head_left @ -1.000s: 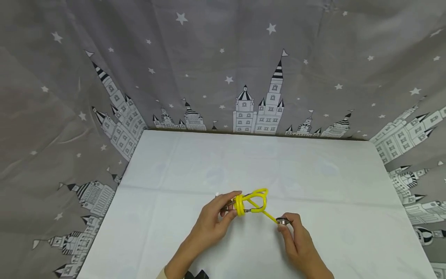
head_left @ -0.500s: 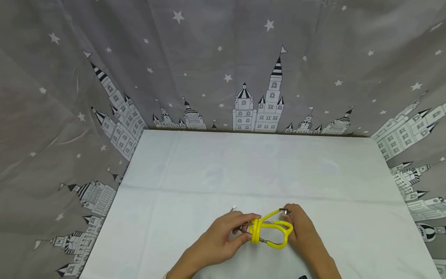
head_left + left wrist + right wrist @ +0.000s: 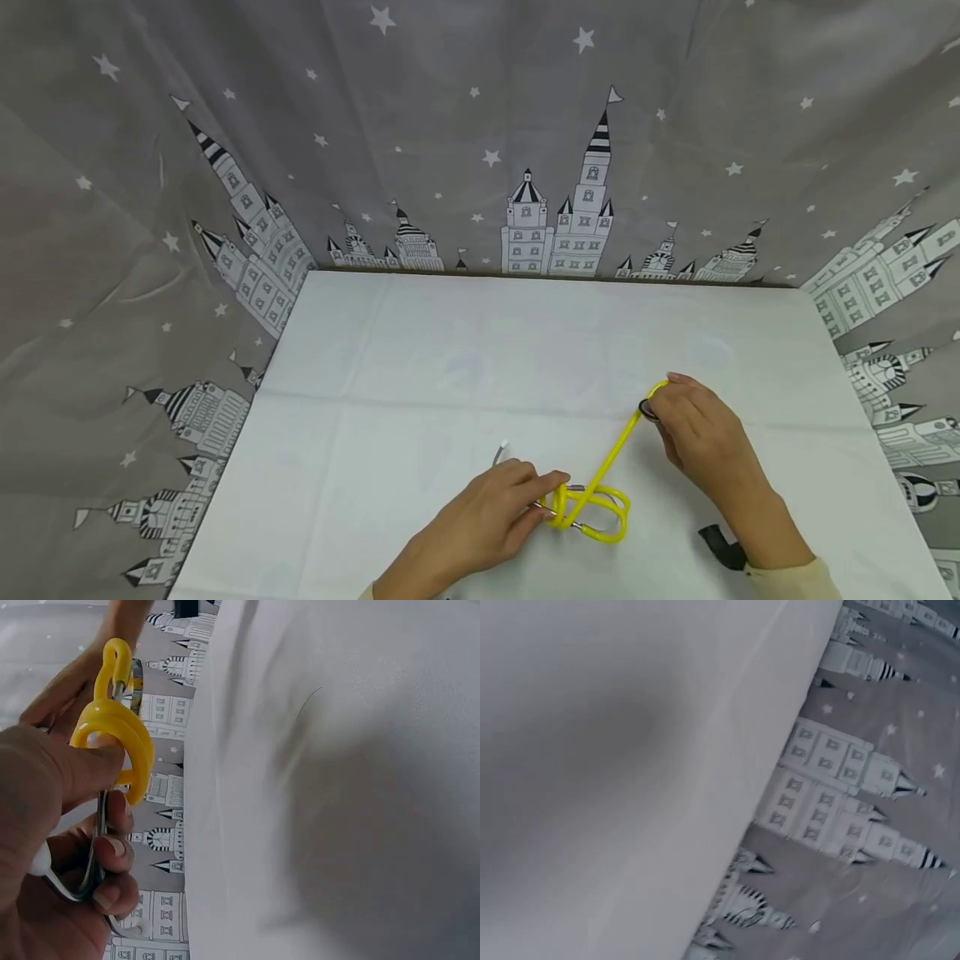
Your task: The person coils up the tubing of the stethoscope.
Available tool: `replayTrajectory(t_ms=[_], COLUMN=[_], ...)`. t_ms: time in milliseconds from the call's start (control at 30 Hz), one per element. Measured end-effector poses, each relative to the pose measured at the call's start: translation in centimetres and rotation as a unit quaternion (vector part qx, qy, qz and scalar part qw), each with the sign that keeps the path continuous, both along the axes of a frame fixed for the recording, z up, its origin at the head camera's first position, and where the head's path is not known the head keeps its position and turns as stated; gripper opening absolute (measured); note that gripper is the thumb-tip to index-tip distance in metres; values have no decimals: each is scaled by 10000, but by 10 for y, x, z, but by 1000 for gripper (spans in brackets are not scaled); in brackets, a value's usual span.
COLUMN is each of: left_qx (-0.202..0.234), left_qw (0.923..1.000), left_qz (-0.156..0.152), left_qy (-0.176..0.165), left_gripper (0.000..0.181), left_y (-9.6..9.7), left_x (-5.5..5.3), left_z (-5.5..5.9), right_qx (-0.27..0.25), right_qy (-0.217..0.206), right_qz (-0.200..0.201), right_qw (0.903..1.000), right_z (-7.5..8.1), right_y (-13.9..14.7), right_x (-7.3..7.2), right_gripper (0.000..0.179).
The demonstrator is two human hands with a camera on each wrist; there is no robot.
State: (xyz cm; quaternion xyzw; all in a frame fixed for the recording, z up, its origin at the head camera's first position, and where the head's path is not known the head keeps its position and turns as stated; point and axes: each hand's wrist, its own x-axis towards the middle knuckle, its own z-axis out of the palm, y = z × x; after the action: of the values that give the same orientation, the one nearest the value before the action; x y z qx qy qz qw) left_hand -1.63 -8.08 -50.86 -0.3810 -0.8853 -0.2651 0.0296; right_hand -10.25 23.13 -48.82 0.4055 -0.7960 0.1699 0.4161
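Observation:
A stethoscope [image 3: 617, 448] with yellow tubing is held above the white tabletop in the head view. My left hand [image 3: 491, 512] grips its metal ear tubes, where the yellow tubing is wound in coils [image 3: 124, 724]. One white ear tip [image 3: 504, 444] sticks out behind that hand. In the left wrist view, fingers curl round the metal ear tubes [image 3: 90, 866], beneath the coils. My right hand [image 3: 708, 442] pinches the tubing's free end near the round chest piece [image 3: 648, 410], up and to the right. Its fingers partly hide the chest piece. The right wrist view shows neither hand.
The white-covered table [image 3: 420, 333] lies beneath both hands. A grey curtain [image 3: 420, 108] printed with castles and stars hangs behind it and at the sides. A black strap [image 3: 722, 546] shows by the right wrist.
My right hand has moved up and to the right with the chest-piece end, stretching out a length of yellow tubing. My left hand has shifted right from its first position, keeping its grip.

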Motion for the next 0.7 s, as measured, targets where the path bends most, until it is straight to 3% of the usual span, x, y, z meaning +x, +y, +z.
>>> replayTrajectory(t_ms=[200,333,500,700], left_qx=[-380,-160,246,921], left_qw=[9987,9989,9945,9882], left_qz=[-188,-439,-714,-548], left_qy=[-275,76,723,1092], left_gripper=[41,43,44,51], left_y=[3,2,0,-3], left_x=[5,6,3,-5], left_z=[-2,3,14,27], right_qx=[579,885,913,695], right_qy=[86,-286,-1330,-2715], right_qz=[341,394,336,37], right_qw=[9977,9949,9863,9599], right_z=[14,6,-22,-51], right_y=[-8,-8,-7,-16], right_x=[-8,-16,-15,4], right_gripper=[24,27,35,37])
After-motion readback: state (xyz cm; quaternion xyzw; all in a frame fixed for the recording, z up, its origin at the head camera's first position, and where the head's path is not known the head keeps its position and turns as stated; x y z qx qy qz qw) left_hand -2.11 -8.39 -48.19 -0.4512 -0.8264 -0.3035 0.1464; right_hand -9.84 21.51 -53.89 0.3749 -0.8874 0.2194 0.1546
